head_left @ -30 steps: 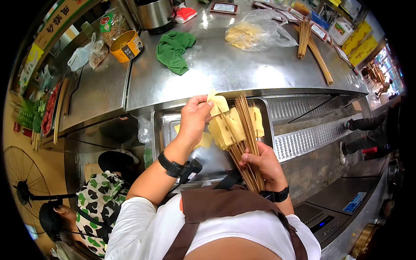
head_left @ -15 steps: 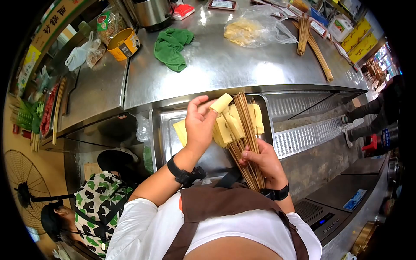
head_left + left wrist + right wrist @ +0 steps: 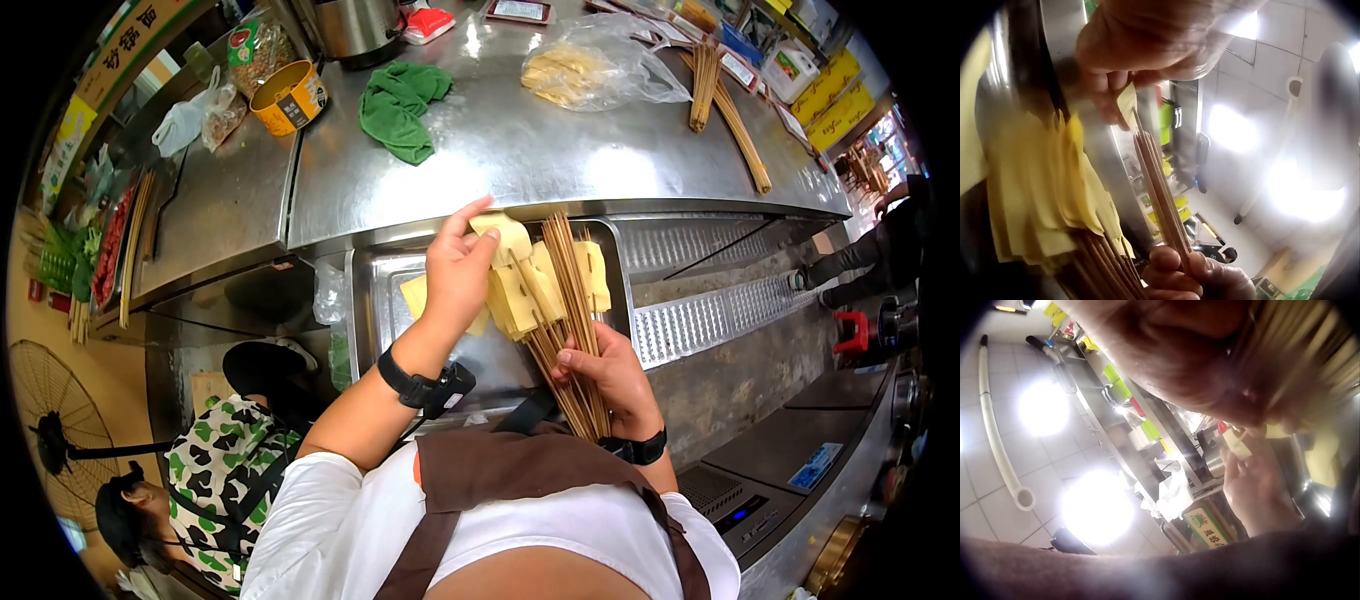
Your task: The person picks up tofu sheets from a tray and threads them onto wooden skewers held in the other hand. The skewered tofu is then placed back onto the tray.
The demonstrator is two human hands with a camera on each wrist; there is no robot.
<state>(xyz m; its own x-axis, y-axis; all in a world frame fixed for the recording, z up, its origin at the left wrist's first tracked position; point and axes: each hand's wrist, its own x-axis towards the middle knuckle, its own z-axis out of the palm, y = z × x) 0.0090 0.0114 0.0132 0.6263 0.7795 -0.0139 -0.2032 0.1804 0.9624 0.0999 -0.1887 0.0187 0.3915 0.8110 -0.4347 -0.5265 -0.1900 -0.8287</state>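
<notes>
In the head view the left hand (image 3: 459, 275) pinches a pale yellow folded sheet (image 3: 504, 236) between thumb and fingers, at the tip of a stick. The right hand (image 3: 613, 377) grips a thick bundle of brown sticks (image 3: 572, 290) by the lower part. Several yellow sheets (image 3: 526, 301) are threaded on sticks beside the bundle. In the left wrist view the pinched sheet (image 3: 1127, 106) meets a stick's tip, and threaded sheets (image 3: 1041, 187) hang at the left. Loose yellow sheets (image 3: 415, 297) lie in the metal tray (image 3: 354, 345) below the hands.
On the steel counter (image 3: 480, 160) are a green cloth (image 3: 402, 110), a plastic bag of yellow food (image 3: 570, 75), stick bundles (image 3: 704, 88) and an orange tub (image 3: 289, 98). A person in a camouflage top (image 3: 225, 480) is at the lower left, near a fan (image 3: 60, 430).
The sheet in the left hand was flat, then appeared rolled or folded over, and now lies spread against the stick tips. The right hand has kept its grip on the bundle.
</notes>
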